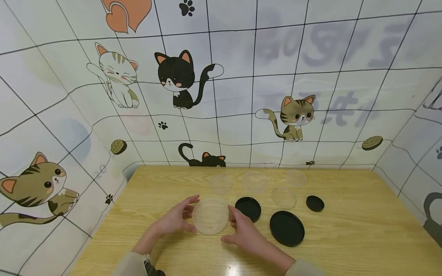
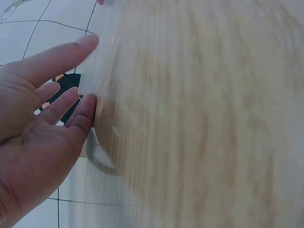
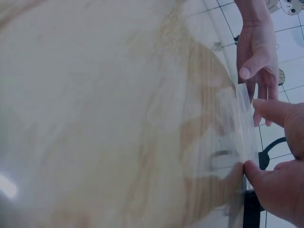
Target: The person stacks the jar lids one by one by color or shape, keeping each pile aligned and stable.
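A round clear plastic piece (image 1: 210,217) lies on the wooden table between both hands. At its left edge is the left hand (image 1: 174,219), fingers spread and loosely bent; in the left wrist view that hand (image 2: 45,118) has fingertips close to the clear rim (image 2: 100,57). On the other side, the right hand (image 1: 246,233) has its fingers by the right edge and its thumb lower, apart from the piece. The right wrist view shows the right hand (image 3: 282,164) beside the clear wall (image 3: 246,128), with the left hand (image 3: 259,59) beyond. Whether fingertips touch it, I cannot tell.
Three black round pieces lie to the right: medium (image 1: 248,209), large (image 1: 287,228) and small (image 1: 315,203). Behind stand or lie several clear round pieces (image 1: 221,184), (image 1: 254,182) among them. A cat-printed cloth (image 1: 235,88) hangs behind the wooden table (image 1: 362,230).
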`<state>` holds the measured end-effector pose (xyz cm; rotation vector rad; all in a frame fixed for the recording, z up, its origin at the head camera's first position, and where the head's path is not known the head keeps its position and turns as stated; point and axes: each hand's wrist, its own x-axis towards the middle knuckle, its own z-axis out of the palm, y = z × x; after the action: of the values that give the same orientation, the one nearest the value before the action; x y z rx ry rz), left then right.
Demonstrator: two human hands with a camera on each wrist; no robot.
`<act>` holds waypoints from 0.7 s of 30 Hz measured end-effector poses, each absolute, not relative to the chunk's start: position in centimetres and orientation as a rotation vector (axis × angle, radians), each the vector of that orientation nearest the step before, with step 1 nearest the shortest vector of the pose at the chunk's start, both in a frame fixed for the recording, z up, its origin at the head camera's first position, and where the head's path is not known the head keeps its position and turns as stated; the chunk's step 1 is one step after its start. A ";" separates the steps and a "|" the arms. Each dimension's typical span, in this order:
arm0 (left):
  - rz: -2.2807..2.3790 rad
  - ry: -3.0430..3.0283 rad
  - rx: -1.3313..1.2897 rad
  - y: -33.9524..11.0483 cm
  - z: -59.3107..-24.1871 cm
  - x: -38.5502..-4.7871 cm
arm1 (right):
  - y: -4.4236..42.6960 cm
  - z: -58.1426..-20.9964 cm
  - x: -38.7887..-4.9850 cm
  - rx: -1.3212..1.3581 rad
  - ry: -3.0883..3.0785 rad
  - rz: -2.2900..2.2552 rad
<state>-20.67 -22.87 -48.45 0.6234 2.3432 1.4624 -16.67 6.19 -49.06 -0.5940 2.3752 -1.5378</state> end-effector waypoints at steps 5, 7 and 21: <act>1.446 2.360 0.637 -23.3 -48.5 -20.7 | 5.2 -49.7 -16.9 -0.593 2.494 -1.495; 1.447 2.364 0.629 -23.3 -48.4 -20.7 | 4.8 -49.9 -16.9 -0.600 2.557 -1.471; 1.424 2.393 0.641 -23.2 -48.5 -20.7 | 3.9 -50.3 -17.1 -0.643 2.783 -1.345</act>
<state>-20.65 -23.20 -48.48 0.6409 2.3932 1.4235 -17.12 3.95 -50.30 -0.6431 2.7826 -1.3451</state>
